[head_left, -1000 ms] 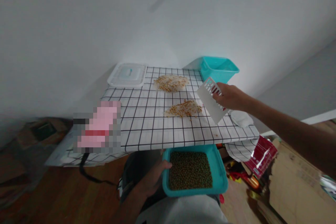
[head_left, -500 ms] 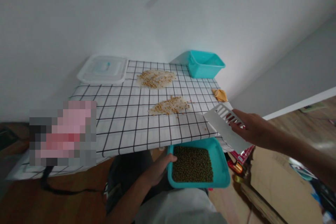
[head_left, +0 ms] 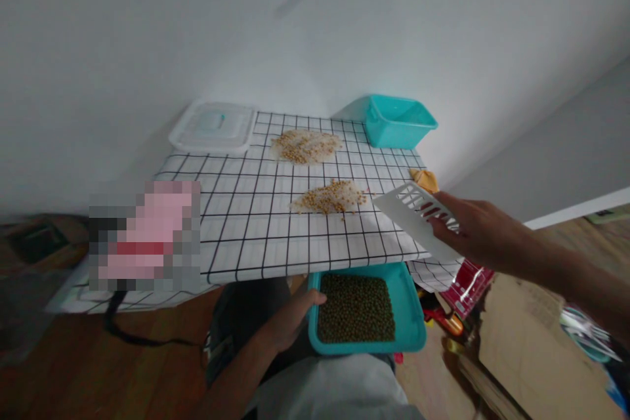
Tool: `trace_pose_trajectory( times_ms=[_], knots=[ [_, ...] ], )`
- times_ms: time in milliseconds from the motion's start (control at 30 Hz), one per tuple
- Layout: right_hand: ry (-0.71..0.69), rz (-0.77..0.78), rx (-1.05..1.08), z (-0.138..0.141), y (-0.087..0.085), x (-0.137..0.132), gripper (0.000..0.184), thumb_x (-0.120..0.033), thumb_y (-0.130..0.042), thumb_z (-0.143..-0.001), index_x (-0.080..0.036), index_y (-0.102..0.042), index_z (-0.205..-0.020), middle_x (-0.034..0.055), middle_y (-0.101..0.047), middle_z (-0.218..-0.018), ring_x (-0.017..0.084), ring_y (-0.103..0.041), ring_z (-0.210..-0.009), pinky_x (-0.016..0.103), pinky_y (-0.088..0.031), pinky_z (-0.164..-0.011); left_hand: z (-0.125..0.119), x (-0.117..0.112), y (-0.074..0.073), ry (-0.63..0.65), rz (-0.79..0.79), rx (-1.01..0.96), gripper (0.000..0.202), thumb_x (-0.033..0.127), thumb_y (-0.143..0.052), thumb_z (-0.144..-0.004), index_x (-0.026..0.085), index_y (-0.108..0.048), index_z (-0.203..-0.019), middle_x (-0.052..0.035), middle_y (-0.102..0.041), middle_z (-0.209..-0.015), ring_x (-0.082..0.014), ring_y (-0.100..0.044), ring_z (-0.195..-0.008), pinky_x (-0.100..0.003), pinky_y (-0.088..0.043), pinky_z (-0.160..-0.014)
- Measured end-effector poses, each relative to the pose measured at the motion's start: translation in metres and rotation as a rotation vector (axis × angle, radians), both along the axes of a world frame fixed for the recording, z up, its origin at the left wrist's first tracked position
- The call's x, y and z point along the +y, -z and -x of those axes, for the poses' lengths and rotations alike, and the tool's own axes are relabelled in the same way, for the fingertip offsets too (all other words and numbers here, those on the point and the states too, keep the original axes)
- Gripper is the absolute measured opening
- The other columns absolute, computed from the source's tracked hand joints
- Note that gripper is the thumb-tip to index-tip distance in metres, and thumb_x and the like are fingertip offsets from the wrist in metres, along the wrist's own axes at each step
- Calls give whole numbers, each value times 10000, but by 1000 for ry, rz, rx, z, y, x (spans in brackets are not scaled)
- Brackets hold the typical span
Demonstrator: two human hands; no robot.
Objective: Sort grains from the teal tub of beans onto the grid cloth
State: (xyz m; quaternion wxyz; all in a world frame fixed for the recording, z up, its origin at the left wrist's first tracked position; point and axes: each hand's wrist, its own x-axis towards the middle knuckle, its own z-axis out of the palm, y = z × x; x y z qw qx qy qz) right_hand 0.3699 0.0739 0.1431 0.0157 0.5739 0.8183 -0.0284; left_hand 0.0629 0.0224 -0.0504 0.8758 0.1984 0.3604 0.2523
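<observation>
My left hand [head_left: 295, 320] grips the left rim of a turquoise plastic tub [head_left: 409, 305], thumb over the edge. The tub sits at my lap, below the table's front edge, and holds many small round green-brown beans [head_left: 355, 308]. My right hand [head_left: 465, 223] is closed on a flat white scraper [head_left: 411, 216] with slots, above the table's front right corner. Left of the scraper's tip, a pile of yellowish beans mixed with white grains [head_left: 331, 197] lies on the cloth. A second, similar pile [head_left: 306, 146] lies farther back.
A black-and-white checked cloth [head_left: 246, 236] covers the table. A turquoise bin [head_left: 398, 133] stands at the back right, near an orange cloth [head_left: 424, 179]. At the back left is a translucent lid [head_left: 214, 128]. A pixelated pink item [head_left: 152, 230] lies front left. Cardboard [head_left: 531, 335] is on the floor.
The scraper in my right hand has moved left, its tip closer to the near pile. My left hand keeps its hold on the tub. The camera view has turned slightly left.
</observation>
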Motion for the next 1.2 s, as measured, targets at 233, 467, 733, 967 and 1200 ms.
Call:
trace_pose_trajectory(
  times_ms=[233,467,733,967,1200],
  knots=[
    [-29,-11,-68,-17,2,74,206,-261,-425,-889,-124,-528,-1003,113,-650,-776,167,-574,-647,288,-350,-592,10,-9,0,-39,18,-21,548,193,-543,-832,193,-442,-1371,-113,-683,-1164,-271,-633,-1062,-406,-444,-927],
    [-53,47,4,-11,18,78,261,-258,-474,-850,-136,-531,-1074,105,-665,-813,187,-600,-698,285,-373,-614,20,-15,6,-91,-15,-25,535,195,-547,-837,205,-456,-1364,-100,-676,-1187,-265,-618,-1092,-413,-419,-970],
    [-30,83,1,-6,17,41,232,-279,-475,-853,-126,-551,-1009,125,-671,-796,204,-601,-649,307,-369,-573,17,-11,5,-29,12,-15,568,218,-527,-843,168,-406,-1396,-128,-716,-1072,-297,-667,-963,-457,-462,-883],
    [-74,99,33,1,21,4,202,-302,-481,-869,-194,-526,-1034,68,-667,-790,181,-610,-625,287,-382,-556,16,-11,14,-58,2,-33,404,207,-547,-838,146,-570,-1237,-117,-700,-1124,-263,-647,-1018,-404,-433,-943],
    [-106,53,9,8,17,8,177,-285,-491,-862,-196,-523,-1012,61,-666,-771,181,-608,-609,288,-385,-545,18,-12,12,-65,9,-47,394,209,-542,-842,157,-575,-1231,-107,-707,-1115,-271,-650,-1016,-420,-427,-952]
  ],
)
